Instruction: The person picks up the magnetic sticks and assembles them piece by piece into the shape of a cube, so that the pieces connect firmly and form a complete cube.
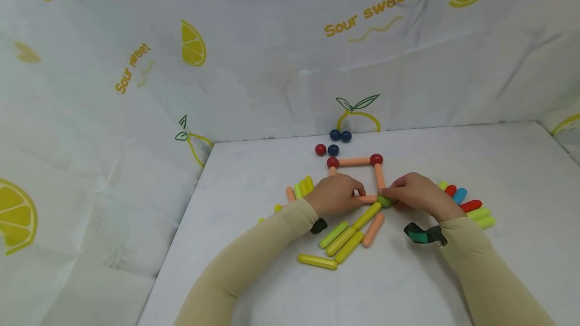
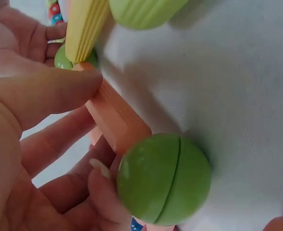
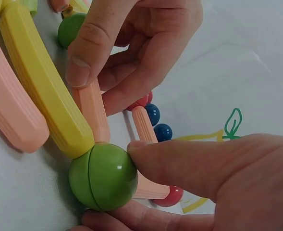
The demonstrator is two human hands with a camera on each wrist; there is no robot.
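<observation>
A square of orange magnetic sticks and balls lies on the table, with one red ball and another red ball at its far corners. My left hand pinches the near orange stick between thumb and fingers. At that stick's left end sits a green ball, hidden behind the hand in the head view. My right hand grips the green ball at the near right corner, thumb on its side and fingers below. A yellow stick reaches up against this ball.
Loose yellow sticks and an orange stick lie in front of the square. More sticks are beside the left wrist, and red, blue and lime sticks by the right wrist. Behind the square stand blue balls and a red ball.
</observation>
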